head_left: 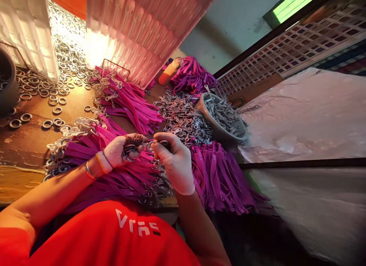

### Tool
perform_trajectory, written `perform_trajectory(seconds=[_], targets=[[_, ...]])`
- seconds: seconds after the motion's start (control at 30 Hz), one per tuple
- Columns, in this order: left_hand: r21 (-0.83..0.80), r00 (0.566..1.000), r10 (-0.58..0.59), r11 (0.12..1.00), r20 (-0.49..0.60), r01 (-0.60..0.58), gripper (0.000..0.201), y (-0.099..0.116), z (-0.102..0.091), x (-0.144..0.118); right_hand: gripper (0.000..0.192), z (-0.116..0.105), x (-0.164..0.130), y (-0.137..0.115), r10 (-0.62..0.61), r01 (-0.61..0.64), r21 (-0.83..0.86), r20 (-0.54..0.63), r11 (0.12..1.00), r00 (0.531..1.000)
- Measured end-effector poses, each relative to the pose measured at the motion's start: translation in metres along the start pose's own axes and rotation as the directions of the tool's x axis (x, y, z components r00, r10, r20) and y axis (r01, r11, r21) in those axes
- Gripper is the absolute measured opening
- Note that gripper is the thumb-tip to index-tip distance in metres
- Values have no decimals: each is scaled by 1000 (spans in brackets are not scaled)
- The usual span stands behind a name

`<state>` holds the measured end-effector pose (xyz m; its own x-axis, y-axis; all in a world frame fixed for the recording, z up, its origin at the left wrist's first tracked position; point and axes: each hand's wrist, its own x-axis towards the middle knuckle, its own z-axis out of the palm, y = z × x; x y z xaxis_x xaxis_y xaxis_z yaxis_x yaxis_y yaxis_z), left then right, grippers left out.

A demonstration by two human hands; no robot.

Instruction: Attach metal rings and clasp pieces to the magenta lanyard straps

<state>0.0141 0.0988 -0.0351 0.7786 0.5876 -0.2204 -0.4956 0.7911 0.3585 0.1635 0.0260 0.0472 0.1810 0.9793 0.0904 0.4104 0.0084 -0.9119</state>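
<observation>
My left hand (pixel 121 149), in a white knit glove with dark fingertips, grips a metal key ring and clasp (pixel 132 148) over a heap of purple straps (pixel 114 170). My right hand (pixel 174 159), in a pale thin glove, pinches the same small metal piece from the right, at about the middle of the view. Both hands meet fingertip to fingertip. What exactly lies between the fingers is partly hidden.
Loose metal rings (pixel 57 86) cover the brown table at left. A grey bowl (pixel 221 133) holds metal clasps, with a pile of clasps (pixel 183 117) beside it. More purple strap bundles (pixel 223 178) lie right and behind. White corrugated boards (pixel 137 33) stand at the back.
</observation>
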Motion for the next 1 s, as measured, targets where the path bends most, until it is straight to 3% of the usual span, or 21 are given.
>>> perform_trajectory(seconds=[0.07,0.17,0.3,0.43,0.57,0.63,0.7,0.8,0.87,0.93,1.0], targets=[[38,997,44,998,63,-47,25,-2,0,-4,20,2,2,6,2,-3,-18,-25,1000,1000],[79,991,43,995,130,-53,36,-2,-1,-5,20,4,1,16,-98,85,-127,-102,988,990],[35,998,-65,997,-11,65,28,1,0,-1,21,4,3,33,-335,252,-395,-157,883,929],[32,987,-63,997,-146,68,18,-2,4,3,23,8,8,45,-533,383,-662,-28,644,846],[139,992,47,990,-115,-30,15,-11,2,6,37,29,5,47,-498,421,-744,138,518,856],[181,990,94,981,-104,-74,20,-14,0,7,42,37,1,46,-450,411,-740,165,532,878],[238,986,122,967,-113,-93,20,-16,-1,6,42,38,-1,44,-416,402,-692,160,600,895],[353,970,173,930,-168,-105,24,-15,4,0,39,21,3,39,-362,372,-502,123,781,924],[416,958,201,904,-204,-101,27,-14,9,-4,35,5,10,37,-321,326,-401,82,856,944],[482,954,208,872,-215,-82,25,-14,13,-7,32,-6,17,36,-311,317,-401,81,859,947],[567,956,207,822,-206,-56,22,-14,14,-8,31,-11,25,35,-324,364,-447,166,817,931]])
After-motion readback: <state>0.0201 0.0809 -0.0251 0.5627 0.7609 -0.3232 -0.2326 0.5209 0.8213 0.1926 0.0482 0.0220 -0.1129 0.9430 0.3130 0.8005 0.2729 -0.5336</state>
